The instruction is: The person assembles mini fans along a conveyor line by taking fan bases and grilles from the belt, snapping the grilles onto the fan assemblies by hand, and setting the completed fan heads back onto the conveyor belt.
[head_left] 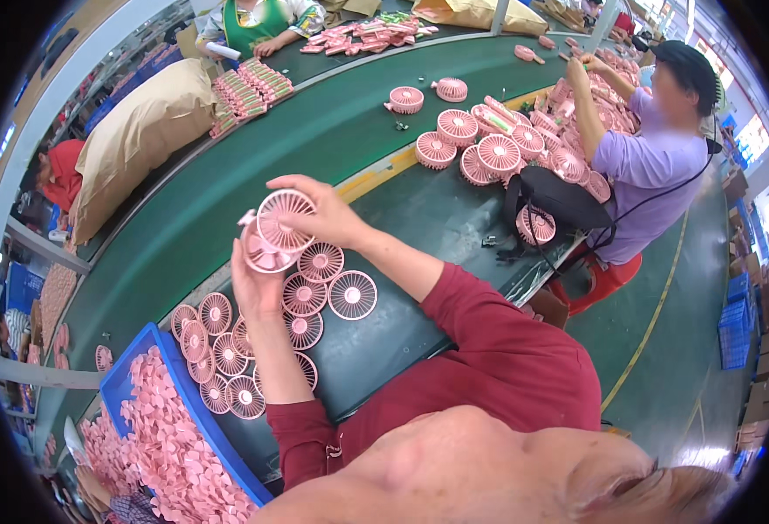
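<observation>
Left grip [258,284] closed around the lower fan housing [260,253], palm up, fingers cupping its pink round shell from beneath. Right grip [327,214] pinched on the front grille [284,218], a pink round slatted disc, tilted and touching the housing at its one o'clock edge. Both held above the green surface [227,183], just above the spread of loose grilles.

At far left, at eight o'clock from the hands, a blue bin [153,345] heaped with pink fan blades [175,445]. Just right of the bin, a cluster of flat pink grilles [218,358] lying face up and overlapping. Directly under the hands, at six o'clock, more loose grilles [327,293] in a small group, touching each other.

At eleven o'clock, a big tan sack [140,131] lying on the belt, with stacks of pink-and-green packages [249,87] beside it. At one o'clock, well apart, a pile of assembled pink fans [489,144]. At far right, at two o'clock, a co-worker in a purple shirt [642,166] seated on a red stool [607,279], with arms reaching into that pile.
</observation>
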`<state>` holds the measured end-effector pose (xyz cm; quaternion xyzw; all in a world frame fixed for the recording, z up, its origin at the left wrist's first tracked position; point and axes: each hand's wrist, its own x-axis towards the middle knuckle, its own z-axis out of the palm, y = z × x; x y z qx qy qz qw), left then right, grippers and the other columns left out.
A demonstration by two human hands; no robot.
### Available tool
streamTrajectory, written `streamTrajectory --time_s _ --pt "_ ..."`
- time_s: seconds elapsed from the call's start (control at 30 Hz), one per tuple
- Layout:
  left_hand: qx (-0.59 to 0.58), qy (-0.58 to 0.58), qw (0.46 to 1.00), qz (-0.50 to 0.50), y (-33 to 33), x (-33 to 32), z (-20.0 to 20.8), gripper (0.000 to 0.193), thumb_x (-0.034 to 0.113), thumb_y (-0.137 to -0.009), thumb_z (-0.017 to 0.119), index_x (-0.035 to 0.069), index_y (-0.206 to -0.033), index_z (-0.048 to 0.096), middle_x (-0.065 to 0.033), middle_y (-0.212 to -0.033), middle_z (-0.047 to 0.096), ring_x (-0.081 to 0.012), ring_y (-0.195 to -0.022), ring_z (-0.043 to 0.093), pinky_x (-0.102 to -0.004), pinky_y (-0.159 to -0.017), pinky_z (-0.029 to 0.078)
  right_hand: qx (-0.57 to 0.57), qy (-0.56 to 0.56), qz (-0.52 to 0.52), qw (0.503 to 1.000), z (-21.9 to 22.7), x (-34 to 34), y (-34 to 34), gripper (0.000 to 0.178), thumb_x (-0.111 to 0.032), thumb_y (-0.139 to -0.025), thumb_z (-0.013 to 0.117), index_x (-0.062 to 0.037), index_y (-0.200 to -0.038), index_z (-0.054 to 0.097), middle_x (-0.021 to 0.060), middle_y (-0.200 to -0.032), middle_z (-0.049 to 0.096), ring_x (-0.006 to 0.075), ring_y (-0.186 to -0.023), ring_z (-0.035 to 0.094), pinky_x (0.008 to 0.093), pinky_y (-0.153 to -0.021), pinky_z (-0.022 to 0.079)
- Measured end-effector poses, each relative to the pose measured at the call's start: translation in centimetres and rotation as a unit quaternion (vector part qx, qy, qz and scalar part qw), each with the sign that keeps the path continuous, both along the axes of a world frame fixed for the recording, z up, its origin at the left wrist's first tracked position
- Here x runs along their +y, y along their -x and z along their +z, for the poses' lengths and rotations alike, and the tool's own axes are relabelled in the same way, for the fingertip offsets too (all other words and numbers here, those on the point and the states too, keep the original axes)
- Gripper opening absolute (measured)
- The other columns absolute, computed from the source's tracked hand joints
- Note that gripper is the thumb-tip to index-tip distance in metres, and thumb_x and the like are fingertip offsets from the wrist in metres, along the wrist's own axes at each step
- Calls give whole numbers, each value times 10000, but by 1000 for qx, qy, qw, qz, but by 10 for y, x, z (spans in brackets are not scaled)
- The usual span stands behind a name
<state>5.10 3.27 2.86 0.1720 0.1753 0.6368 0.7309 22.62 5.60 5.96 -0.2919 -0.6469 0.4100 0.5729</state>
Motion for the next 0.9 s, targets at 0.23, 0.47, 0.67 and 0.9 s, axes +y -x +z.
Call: streamTrajectory --time_s 0.23,0.47,0.67,0.9 --pt "-37 -4 998 -51 7 -10 -12 425 320 -1051 377 37 -1356 463 -148 -1365 519 -288 -1265 510 -477 -1067 437 -226 -249 -106 936 -25 -3 28 519 -195 -764 732 -103 -1254 592 146 -1316 518 358 -1192 492 459 -1009 428" --pt "86 -18 994 71 5 -19 -3 416 331 -1056 358 52 -1339 477 -127 -1342 540 -257 -1226 538 -416 -1028 465 -240 -241 2 940 -33 -13 42 779 -420 -806 715 -125 -1446 384 215 -1455 356 412 -1321 373 512 -1088 346" --pt "301 -105 900 298 -26 -34 3 455 315 -1063 347 -34 -1338 443 -143 -1285 531 -208 -1154 555 -348 -964 457 -45 -89 80 992 -42 -23 65 735 -505 -936 520 -4 -1440 331 206 -1429 387 337 -1359 363 426 -1121 297" --pt "427 -133 826 344 -24 -22 -13 485 341 -1060 337 -39 -1328 477 -148 -1255 550 -232 -1150 549 -347 -979 441 -62 -72 33 995 -55 -16 69 587 -334 -965 497 -8 -1430 346 196 -1379 448 301 -1302 439 378 -1098 333"
